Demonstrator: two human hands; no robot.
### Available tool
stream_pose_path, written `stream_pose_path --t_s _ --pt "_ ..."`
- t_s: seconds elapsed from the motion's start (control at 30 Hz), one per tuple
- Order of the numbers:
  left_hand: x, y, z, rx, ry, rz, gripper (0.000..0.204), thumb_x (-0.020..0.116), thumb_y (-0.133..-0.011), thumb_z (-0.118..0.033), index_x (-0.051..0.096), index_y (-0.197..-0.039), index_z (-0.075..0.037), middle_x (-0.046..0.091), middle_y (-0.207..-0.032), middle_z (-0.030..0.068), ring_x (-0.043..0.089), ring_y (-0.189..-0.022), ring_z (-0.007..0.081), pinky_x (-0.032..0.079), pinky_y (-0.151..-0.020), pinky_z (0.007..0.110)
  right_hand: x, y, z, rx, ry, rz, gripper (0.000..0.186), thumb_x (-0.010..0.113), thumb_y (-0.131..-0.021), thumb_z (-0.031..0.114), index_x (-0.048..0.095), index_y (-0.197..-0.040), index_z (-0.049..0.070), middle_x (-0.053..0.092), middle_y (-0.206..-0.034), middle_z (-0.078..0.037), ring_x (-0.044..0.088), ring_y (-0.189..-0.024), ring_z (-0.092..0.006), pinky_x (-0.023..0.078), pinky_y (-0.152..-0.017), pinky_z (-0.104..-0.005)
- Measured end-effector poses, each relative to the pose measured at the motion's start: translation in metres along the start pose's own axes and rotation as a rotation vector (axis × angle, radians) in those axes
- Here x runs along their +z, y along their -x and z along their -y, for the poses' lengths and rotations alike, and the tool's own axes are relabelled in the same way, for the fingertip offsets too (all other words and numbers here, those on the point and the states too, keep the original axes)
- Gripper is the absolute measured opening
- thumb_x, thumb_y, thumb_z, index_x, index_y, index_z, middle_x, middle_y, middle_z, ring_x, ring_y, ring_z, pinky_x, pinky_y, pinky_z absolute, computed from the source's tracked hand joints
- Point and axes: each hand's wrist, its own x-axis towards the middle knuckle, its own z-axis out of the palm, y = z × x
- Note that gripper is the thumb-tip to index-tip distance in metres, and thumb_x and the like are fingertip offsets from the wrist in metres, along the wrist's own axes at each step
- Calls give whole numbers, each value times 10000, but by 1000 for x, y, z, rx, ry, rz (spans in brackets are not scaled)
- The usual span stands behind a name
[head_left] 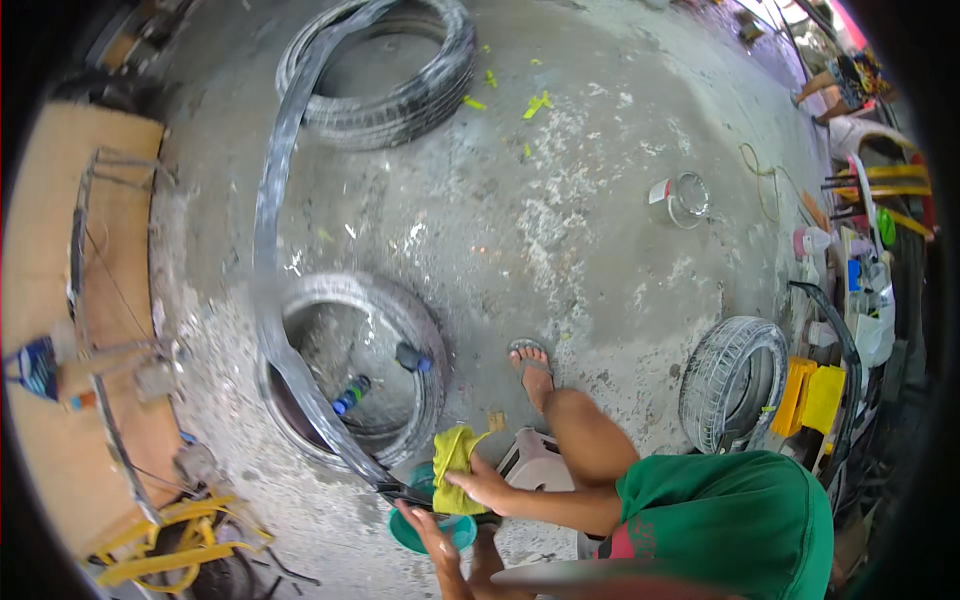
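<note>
My right hand (487,487) is closed around a yellow-green cloth (455,465), held above a teal basin (462,535). My left hand (430,530) is beside it, fingers stretched out, at the lower end of a long flat grey rubber strip (272,190). Whether the fingers touch the strip is hard to make out. From there the strip runs up across a whitish-dusted tire (428,335) on the floor to a second tire (400,120) farther off. Inside the nearer tire are a blue-and-green bottle (351,395) and a dark cylinder with a blue end (412,358).
A pale plastic stool (530,460) is by my leg. To the right are a clear tub (682,200), another tire (735,385) and a yellow container (822,400). Wooden board (120,240) and yellow metal frames (165,560) line the left. Another person (845,85) is far right.
</note>
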Motion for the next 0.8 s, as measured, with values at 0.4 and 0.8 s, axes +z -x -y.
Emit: stream_pose_path --t_s 0.4,0.8 --pt "265 41 -224 -353 307 319 231 509 -959 -209 612 -1069 -34 662 -1012 125 687 -888 274 586 -792 409 -142 142 273 -571 759 -11 893 840 -800 445 453 -1484 20 331 -1549 -261 315 -1453 -427 339 -1159 -498" --pt "396 -25 -378 -501 345 704 324 521 -989 -37 595 -1304 -54 639 -1235 58 620 -1129 166 501 -969 320 -153 81 497 -400 685 -185 588 825 -840 396 631 -1278 55 651 -1159 -172 632 -1100 -320 487 -962 -401"
